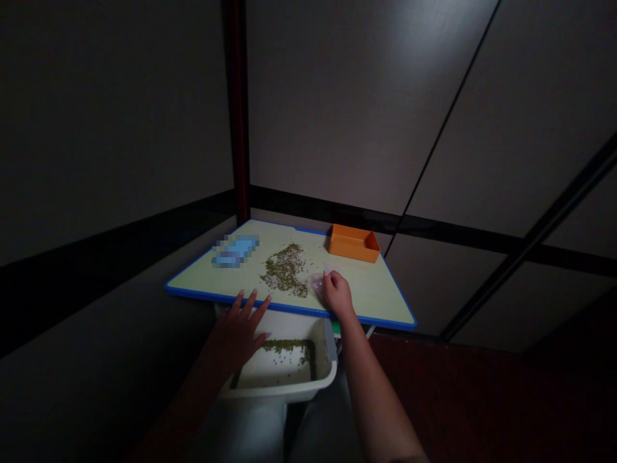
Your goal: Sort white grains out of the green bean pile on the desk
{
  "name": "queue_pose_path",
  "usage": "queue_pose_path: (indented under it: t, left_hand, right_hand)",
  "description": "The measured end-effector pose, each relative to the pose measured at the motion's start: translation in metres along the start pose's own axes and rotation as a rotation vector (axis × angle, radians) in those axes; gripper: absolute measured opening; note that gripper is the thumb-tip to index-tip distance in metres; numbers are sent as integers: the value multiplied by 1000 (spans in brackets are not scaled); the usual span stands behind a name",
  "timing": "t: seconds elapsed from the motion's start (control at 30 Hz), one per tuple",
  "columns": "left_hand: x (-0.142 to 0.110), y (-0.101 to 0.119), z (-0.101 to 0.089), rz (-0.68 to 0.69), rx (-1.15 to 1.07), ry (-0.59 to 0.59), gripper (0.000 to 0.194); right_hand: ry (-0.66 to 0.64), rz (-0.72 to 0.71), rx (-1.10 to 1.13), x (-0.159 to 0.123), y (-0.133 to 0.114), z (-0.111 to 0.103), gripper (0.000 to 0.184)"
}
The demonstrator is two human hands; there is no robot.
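A loose pile of small green bean-like grains [284, 269] is spread over the middle of the pale tabletop [371, 289]. My right hand [337, 292] is closed at the pile's right side, gripping a small clear plastic piece [315, 283]. Its exact kind cannot be made out. My left hand [243, 325] has its fingers spread at the table's blue front edge, over the left part of a white bin [277, 391], and holds nothing. More green grains lie inside the bin, mostly along its far wall.
An orange open box [354, 244] stands at the table's back right. On the left lies a blurred-out light blue item [236, 251]. Walls of grey panels rise close behind and to the left. Below the table, my legs are under the bin.
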State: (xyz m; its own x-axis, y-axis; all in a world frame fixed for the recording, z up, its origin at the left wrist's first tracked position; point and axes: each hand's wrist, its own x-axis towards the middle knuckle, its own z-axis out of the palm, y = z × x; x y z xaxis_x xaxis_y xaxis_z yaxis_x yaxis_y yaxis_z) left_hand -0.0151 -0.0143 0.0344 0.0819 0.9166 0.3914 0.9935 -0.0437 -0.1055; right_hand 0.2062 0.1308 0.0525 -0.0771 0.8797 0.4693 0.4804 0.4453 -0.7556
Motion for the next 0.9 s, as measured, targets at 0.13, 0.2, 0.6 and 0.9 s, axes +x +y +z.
queue_pose_path:
  t: [0.13,0.2,0.6,0.9]
  left_hand:
    - [0,0,-2,2,3,12,67]
    - [-1,0,-1,3,-4,26,67]
    - [0,0,-2,13,16,18,64]
    - [1,-2,2,5,-19,22,67]
  right_hand:
    - [-15,4,-13,0,1,0,40]
    - [-16,6,-17,1,2,0,39]
    - [0,4,2,0,2,1,40]
    - [-25,-15,52,1,1,2,40]
